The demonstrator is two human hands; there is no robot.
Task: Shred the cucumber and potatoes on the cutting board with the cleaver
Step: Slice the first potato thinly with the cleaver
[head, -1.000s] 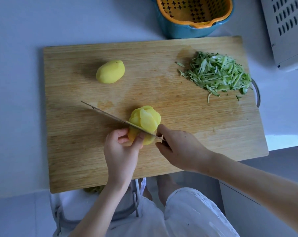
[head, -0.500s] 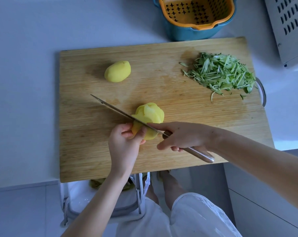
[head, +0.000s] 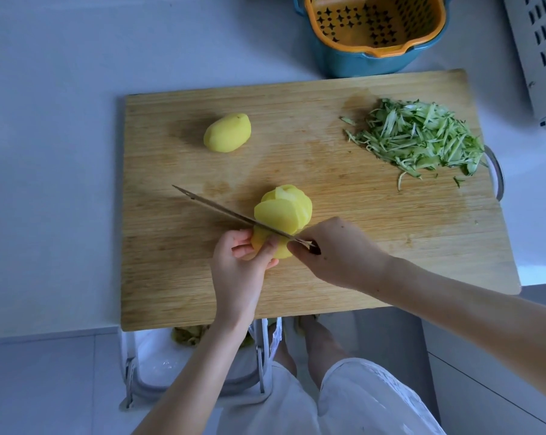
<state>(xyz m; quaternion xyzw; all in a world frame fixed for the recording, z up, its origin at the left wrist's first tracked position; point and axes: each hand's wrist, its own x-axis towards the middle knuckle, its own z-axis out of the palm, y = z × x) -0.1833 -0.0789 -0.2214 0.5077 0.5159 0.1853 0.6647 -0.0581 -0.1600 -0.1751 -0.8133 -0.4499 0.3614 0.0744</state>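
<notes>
A wooden cutting board [head: 328,277] lies on the white counter. Near its front middle a peeled potato [head: 285,211] is partly cut into slices that lean away from me. My left hand [head: 241,265] grips the uncut near end of that potato with curled fingers. My right hand [head: 340,252] holds the cleaver [head: 221,210] by its handle; the blade stands edge-down in the potato and points to the far left. A whole peeled potato [head: 227,132] lies at the board's back left. Shredded cucumber [head: 419,136] is heaped at the back right.
A blue tub with an orange strainer basket [head: 372,29] stands just behind the board. A grey perforated appliance [head: 541,58] sits at the far right. Below the board's front edge is a bin with peelings [head: 190,353], beside my legs.
The cleaver has gone up and come down again on the potato, and another slice leans off. My right hand's grip has moved up over the handle. The camera view has shifted.
</notes>
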